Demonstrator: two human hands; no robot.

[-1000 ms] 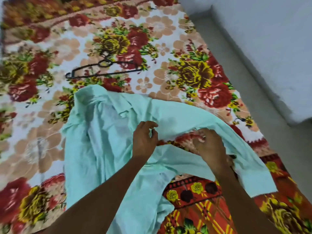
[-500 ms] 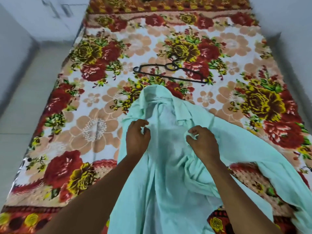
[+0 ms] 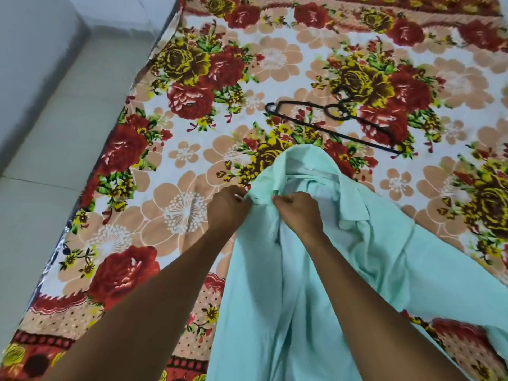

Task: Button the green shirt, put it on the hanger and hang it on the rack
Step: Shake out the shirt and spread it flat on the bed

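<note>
My left hand (image 3: pixel 228 209) and right hand (image 3: pixel 298 213) each pinching the green shirt (image 3: pixel 275 284) near its collar, black hanger (image 3: pixel 336 123) lying apart on floral bedspread (image 3: pixel 178 149).

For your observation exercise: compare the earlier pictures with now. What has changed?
Both hands moved up the shirt towards the collar: the left hand and right hand now pinch the fabric close together there. The hanger stays on the bedsheet, untouched.

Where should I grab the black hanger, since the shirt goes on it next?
Take the black hanger at its neck, below the hook, reaching from above. It lies flat on the floral bedspread beyond the shirt's collar, untouched; the thin arms hug the cloth.
</note>
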